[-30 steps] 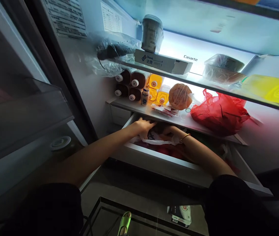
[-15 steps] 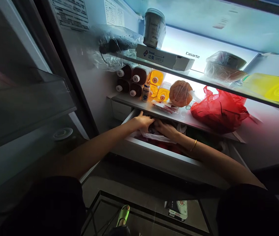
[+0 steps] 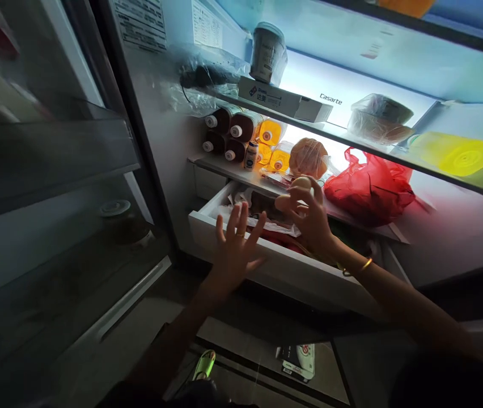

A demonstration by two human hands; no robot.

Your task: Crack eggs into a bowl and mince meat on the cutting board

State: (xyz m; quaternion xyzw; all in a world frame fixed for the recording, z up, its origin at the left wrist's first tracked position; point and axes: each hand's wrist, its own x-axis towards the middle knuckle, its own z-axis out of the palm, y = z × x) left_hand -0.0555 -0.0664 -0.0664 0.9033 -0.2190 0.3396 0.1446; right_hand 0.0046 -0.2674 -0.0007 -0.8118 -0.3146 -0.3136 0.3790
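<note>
I see two egg-like objects (image 3: 300,182) gripped in my right hand (image 3: 313,221), far and right of my splayed left hand (image 3: 232,258).

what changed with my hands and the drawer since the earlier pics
Both hands were down inside the drawer. Your left hand has drawn back toward you, fingers spread, with nothing visible in it. Your right hand has risen out, now holding two pale, egg-like items. The drawer stays open, and the red bag and dark bottles sit where they were.
</note>
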